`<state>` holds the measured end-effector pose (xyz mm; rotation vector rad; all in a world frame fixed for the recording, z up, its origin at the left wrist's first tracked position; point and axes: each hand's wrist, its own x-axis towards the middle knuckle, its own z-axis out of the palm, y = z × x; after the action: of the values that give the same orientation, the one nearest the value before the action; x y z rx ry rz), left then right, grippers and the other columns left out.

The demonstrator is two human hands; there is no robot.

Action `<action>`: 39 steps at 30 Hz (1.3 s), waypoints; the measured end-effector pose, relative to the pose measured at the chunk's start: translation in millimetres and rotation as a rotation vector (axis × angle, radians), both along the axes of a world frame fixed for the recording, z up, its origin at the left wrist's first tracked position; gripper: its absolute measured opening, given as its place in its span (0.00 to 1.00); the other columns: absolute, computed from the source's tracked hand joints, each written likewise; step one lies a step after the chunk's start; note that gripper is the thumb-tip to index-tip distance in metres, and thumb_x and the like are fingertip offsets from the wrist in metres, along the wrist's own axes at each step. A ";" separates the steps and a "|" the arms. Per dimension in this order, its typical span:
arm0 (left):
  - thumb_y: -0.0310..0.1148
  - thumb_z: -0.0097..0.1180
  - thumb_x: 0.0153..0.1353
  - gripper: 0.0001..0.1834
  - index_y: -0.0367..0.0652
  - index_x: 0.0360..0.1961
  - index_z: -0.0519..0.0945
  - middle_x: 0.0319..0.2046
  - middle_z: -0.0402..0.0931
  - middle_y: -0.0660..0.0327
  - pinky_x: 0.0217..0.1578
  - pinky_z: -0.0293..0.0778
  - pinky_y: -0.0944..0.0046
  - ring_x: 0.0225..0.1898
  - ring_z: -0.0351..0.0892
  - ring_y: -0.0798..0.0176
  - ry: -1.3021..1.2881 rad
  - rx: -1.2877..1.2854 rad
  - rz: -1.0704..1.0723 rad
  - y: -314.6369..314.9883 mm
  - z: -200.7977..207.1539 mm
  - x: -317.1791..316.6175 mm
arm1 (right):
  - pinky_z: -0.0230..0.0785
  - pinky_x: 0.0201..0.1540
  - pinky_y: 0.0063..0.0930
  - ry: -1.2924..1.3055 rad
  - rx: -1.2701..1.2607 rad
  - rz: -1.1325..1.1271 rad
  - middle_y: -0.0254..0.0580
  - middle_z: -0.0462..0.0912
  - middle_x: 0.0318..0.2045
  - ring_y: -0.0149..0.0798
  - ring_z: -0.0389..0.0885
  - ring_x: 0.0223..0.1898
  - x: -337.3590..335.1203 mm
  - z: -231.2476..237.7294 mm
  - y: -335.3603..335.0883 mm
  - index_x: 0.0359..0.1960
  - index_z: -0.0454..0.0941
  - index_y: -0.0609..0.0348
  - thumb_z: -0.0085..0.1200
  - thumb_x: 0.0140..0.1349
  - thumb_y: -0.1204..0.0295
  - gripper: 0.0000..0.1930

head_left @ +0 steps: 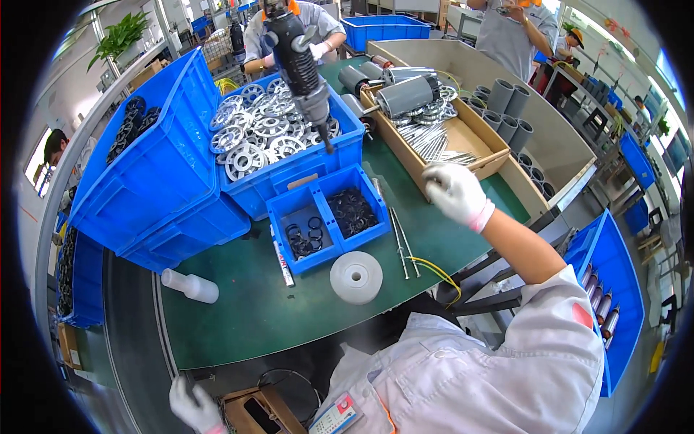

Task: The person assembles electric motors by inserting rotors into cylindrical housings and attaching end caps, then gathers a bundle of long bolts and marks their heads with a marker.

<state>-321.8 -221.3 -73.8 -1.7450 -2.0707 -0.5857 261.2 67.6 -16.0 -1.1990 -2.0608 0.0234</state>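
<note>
My right hand (457,194), in a white glove, is at the near edge of a cardboard tray (473,137) that holds long thin metal bolts (426,141). Its fingers are curled in; whatever they may hold is hidden. Low on the left, my gloved left hand (194,406) hangs beyond the table's near edge with its fingers apart and nothing in them. Two long bolts (403,242) lie on the green table (246,325). Beside them stands a round grey-white part (356,278) with a centre hole. A two-part blue bin (329,249) holds black rings (350,211).
A power screwdriver (300,65) hangs over a blue crate (289,177) of silver discs. Stacked blue crates (152,181) rise at left. A white bottle-shaped piece (190,285) and a marker (282,262) lie nearby. Grey cylinders (408,96) sit at right. Co-workers stand across the table.
</note>
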 end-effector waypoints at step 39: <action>0.30 0.50 0.54 0.11 0.46 0.37 0.81 0.26 0.79 0.54 0.32 0.72 0.54 0.26 0.78 0.52 -0.154 -0.169 -0.609 310.1 10.8 257.3 | 0.70 0.35 0.37 -0.212 0.188 0.031 0.44 0.79 0.27 0.47 0.78 0.31 -40.6 35.2 14.5 0.31 0.77 0.57 0.55 0.50 0.73 0.06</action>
<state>-64.5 88.7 -62.9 -2.5229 -1.6973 -0.7448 220.6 82.1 19.2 -1.0924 -2.2082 -0.2885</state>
